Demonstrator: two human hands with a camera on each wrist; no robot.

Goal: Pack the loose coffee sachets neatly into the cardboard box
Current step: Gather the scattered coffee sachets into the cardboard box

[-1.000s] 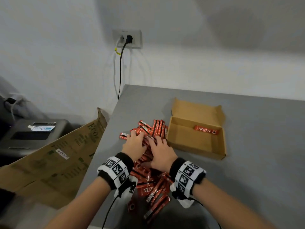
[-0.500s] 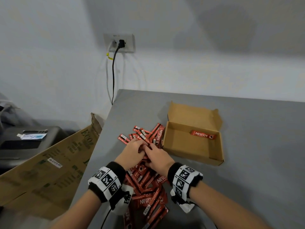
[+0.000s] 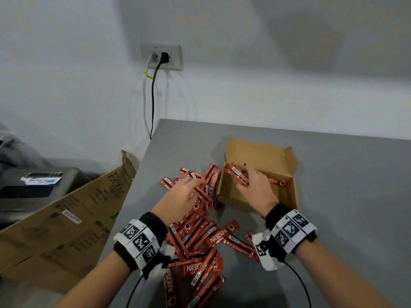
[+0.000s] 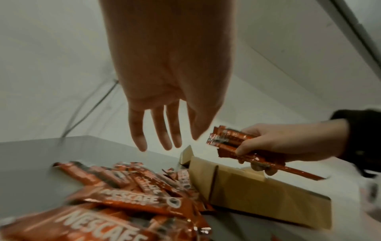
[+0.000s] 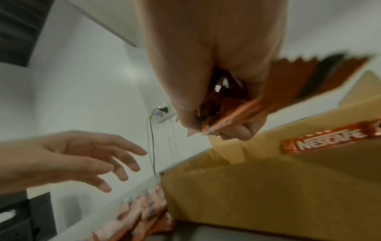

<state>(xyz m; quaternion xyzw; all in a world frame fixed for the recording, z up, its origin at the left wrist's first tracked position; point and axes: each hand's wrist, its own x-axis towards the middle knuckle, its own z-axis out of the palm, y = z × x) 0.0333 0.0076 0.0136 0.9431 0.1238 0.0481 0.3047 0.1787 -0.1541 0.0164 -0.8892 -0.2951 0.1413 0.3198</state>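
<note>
Sachets bunched in the right hand, fingers curled round them, over the cardboard box; left hand, fingers spread, beside it.

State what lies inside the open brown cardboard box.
One red Nescafe sachet lies inside the brown cardboard box. The right hand, gripping a sachet bundle, covers part of the floor.

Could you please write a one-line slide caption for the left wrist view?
Open left hand above loose sachets; right hand holds a bundle of sachets over the cardboard box.
</note>
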